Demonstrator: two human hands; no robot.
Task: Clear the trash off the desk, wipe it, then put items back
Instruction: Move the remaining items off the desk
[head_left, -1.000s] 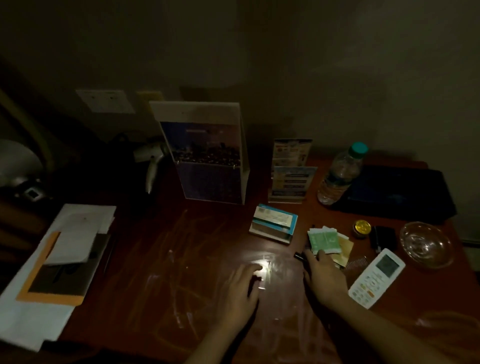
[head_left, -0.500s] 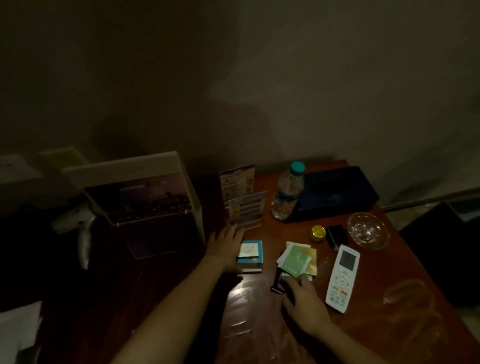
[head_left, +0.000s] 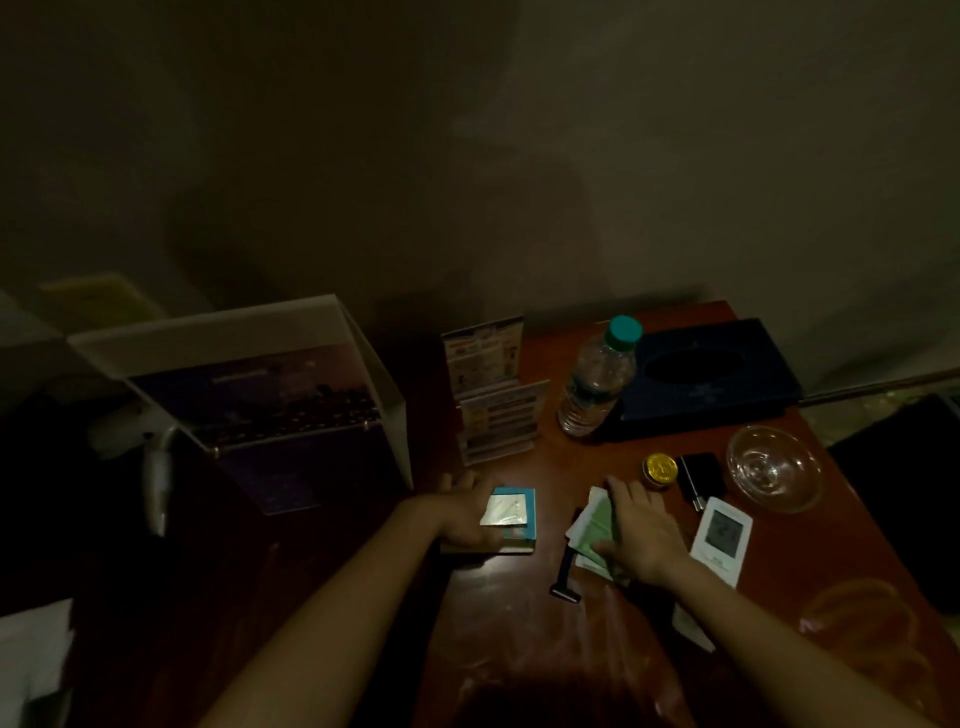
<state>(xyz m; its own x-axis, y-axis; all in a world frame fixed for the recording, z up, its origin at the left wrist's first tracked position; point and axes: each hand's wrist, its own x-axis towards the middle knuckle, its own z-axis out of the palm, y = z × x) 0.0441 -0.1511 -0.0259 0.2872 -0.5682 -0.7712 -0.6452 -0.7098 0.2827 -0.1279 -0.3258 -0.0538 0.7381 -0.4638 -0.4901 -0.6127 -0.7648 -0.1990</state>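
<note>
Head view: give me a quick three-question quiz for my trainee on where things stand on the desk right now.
1. True or false: the water bottle lies on its side.
2. The right hand rests on: A the remote, B the green packets, C the glass bowl.
3. Name the thin black item lying on the desk between the blue box and the green packets.

Key: 1 false, it stands upright with its cap on. 2 B. 3 the razor.
</note>
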